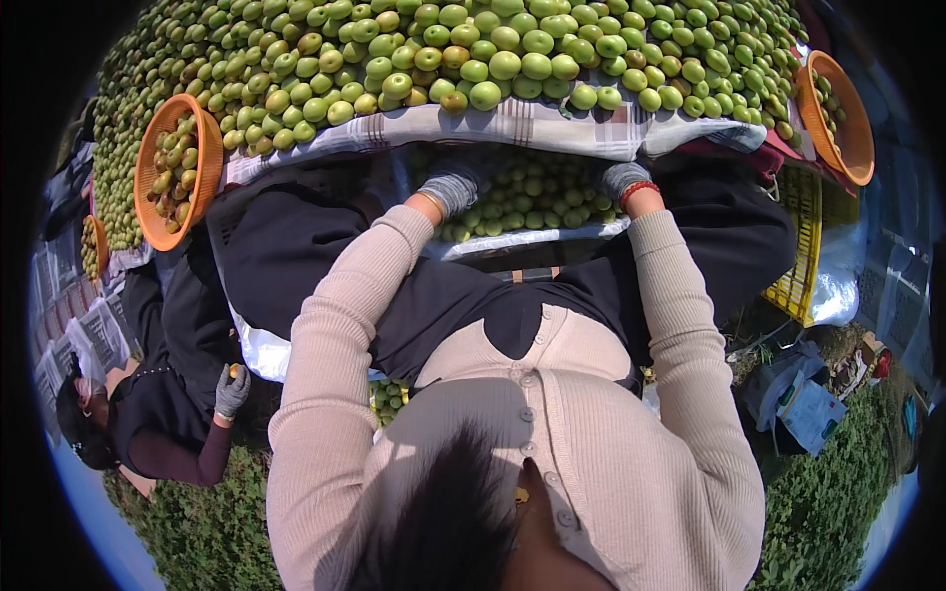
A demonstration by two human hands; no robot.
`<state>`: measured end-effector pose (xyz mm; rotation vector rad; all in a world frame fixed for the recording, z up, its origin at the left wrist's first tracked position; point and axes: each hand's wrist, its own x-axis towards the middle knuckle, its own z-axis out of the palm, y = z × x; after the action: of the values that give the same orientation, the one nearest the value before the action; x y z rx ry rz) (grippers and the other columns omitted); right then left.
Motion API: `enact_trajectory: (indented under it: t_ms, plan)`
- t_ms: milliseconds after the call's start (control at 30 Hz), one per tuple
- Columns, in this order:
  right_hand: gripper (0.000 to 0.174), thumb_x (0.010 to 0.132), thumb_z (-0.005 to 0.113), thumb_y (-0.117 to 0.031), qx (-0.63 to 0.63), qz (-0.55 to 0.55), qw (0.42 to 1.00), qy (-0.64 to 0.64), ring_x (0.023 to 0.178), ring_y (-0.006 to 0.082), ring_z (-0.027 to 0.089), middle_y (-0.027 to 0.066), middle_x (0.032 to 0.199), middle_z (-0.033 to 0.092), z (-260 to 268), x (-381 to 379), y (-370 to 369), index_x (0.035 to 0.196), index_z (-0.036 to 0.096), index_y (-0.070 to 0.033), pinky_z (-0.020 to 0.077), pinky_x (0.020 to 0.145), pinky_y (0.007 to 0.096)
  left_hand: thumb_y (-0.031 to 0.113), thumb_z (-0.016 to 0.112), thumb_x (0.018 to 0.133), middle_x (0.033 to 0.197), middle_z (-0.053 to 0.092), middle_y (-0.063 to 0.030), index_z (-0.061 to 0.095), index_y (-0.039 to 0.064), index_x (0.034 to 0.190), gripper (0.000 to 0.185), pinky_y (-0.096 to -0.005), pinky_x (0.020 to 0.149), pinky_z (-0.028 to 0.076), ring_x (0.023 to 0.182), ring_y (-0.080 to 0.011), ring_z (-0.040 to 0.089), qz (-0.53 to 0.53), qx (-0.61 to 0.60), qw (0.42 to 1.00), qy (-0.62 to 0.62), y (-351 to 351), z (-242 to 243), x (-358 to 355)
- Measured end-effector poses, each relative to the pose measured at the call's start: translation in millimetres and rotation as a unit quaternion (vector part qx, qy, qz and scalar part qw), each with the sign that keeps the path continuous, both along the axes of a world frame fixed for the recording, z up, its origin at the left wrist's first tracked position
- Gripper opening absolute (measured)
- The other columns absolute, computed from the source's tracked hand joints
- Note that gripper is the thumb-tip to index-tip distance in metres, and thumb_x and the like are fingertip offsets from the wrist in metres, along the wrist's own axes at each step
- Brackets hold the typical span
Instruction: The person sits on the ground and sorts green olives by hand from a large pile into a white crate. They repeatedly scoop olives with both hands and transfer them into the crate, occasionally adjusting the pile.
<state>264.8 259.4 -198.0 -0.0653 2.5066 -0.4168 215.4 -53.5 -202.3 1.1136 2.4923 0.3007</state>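
Note:
Both my hands wear grey knit gloves and reach under the cloth-covered edge of a sorting table. My left hand (451, 188) is at the left side of a crate lined with white plastic (528, 241), which holds green jujubes (543, 193). At the crate's right side is my right hand (624, 179), below a red bead bracelet. Shadow and the table edge hide the fingers of both hands, so whether they grip the crate or fruit is unclear. Above them a broad heap of green jujubes (505, 65), some browned, covers the plaid cloth (510, 124).
An orange basket (214, 159) of browned jujubes stands at the table's left edge, another orange basket (861, 140) at its right. A yellow crate (802, 251) is by my right knee. At left sits a co-worker (166, 384), whose gloved hand (232, 395) holds a fruit.

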Motion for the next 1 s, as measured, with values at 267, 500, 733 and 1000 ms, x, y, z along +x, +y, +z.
enact_trajectory:
  t_ms: [267, 500, 733, 1000]
  plan:
    - [0.039, 0.088, 0.064, -0.031, -0.143, -0.031, 0.978, -0.147, 0.106, 0.0289, 0.065, 0.0130, 0.113, 0.069, 94.4, -5.7, -44.4, 0.122, 0.066, -0.012, 0.0502, 0.091, 0.0390, 0.020, 0.059, 0.088, 0.132, 0.060, -0.0037, 0.062, 0.028, 0.124, 0.037, -0.0429, 0.101, 0.041, 0.118, -0.0226, 0.058, -0.063, 0.196, 0.937, 0.281, 41.0, 123.7, -0.7]
    - [0.046, 0.082, 0.069, -0.012, -0.293, -0.060, 0.894, 0.335, 0.110, 0.0310, 0.061, 0.0118, 0.120, 0.062, 156.6, -77.1, -100.7, 0.127, 0.060, -0.017, 0.0519, 0.092, 0.0400, 0.046, 0.067, 0.083, 0.135, 0.057, 0.0011, 0.065, 0.031, 0.120, 0.040, -0.0632, 0.110, 0.023, 0.129, -0.0229, 0.050, 0.025, 0.033, 0.924, 0.380, 16.4, 133.4, -84.7]
    - [0.052, 0.088, 0.063, -0.022, -0.112, -0.058, 0.949, 0.290, 0.102, 0.0327, 0.065, 0.0141, 0.118, 0.064, 132.9, -120.3, -154.4, 0.138, 0.049, -0.021, 0.0531, 0.085, 0.0446, 0.021, 0.062, 0.086, 0.150, 0.045, 0.0054, 0.062, 0.028, 0.124, 0.039, -0.0492, 0.108, 0.035, 0.131, -0.0263, 0.049, 0.051, -0.037, 0.916, 0.395, -30.7, 140.2, -143.6]
    - [0.022, 0.088, 0.064, -0.020, -0.154, -0.139, 0.913, 0.351, 0.095, 0.0313, 0.066, 0.0100, 0.104, 0.068, 135.0, -112.2, -76.1, 0.110, 0.068, -0.016, 0.0533, 0.083, 0.0419, 0.014, 0.059, 0.089, 0.157, 0.035, 0.0080, 0.058, 0.036, 0.133, 0.049, -0.0544, 0.115, 0.025, 0.142, -0.0229, 0.037, 0.044, -0.199, 0.900, 0.384, -67.4, 178.1, -155.1]
